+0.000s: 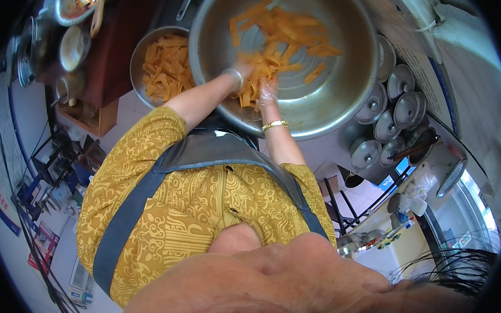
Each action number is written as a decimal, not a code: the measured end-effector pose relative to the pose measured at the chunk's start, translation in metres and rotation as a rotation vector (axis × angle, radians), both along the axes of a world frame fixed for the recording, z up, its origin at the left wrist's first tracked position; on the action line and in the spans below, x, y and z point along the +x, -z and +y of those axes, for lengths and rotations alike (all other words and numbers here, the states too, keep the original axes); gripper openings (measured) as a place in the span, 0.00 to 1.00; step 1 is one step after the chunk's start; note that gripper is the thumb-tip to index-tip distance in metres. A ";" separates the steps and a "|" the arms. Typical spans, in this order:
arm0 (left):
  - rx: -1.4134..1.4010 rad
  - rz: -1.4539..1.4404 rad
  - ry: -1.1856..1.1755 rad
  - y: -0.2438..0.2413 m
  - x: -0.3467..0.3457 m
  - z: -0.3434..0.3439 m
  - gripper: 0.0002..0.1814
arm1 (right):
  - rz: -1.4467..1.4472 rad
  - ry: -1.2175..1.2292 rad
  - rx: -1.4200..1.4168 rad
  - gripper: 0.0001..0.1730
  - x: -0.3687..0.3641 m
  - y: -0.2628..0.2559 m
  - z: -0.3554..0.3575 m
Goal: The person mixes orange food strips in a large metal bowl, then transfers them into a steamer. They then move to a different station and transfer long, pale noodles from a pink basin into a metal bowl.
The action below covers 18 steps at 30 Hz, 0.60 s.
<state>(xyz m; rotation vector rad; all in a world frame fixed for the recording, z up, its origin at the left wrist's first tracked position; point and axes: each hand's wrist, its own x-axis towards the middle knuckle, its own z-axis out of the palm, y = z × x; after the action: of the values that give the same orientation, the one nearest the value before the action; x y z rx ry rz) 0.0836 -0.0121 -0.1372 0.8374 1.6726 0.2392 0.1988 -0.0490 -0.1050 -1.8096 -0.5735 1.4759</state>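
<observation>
In front of me is a large round metal basin [342,99], with flat orange food strips [297,27] spread over its far half. My left hand [242,73], in a clear plastic glove, reaches in over the near left wall; motion blur softens its fingers. My right hand [268,90], gloved the same way and with a gold-coloured band at the wrist, is just beside it. A clump of strips [261,68] is gathered between the two hands, and they partly cover the fingers. Left of the basin, a smaller metal bowl [136,67] is heaped with similar strips.
Several lidded metal pots [386,125] crowd the right side near the basin. Upper left, a bowl with reddish residue [63,6] has a wooden utensil [98,14] across its rim. A white mug-like container [74,47] is below it. A metal handle [187,2] lies behind the smaller bowl.
</observation>
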 end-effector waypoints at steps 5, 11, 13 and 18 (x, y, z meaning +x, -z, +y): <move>-0.164 -0.495 -0.389 -0.023 0.000 0.064 0.22 | 0.191 -0.070 0.200 0.25 -0.003 0.023 0.063; 0.341 0.628 0.161 -0.094 -0.030 0.142 0.33 | -0.711 -0.475 0.363 0.25 0.122 -0.016 0.159; 0.518 0.646 0.118 -0.057 -0.032 0.135 0.32 | -0.853 -0.359 0.552 0.24 0.145 -0.007 0.174; 0.779 0.532 0.130 -0.019 0.005 0.137 0.27 | -0.463 -0.248 0.781 0.25 0.091 0.041 0.190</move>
<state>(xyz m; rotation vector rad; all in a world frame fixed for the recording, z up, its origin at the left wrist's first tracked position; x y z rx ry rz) 0.0882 0.1253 -0.1186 1.6987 2.0223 0.6433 0.2902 0.1413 -0.1464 -1.4510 -1.4187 0.7681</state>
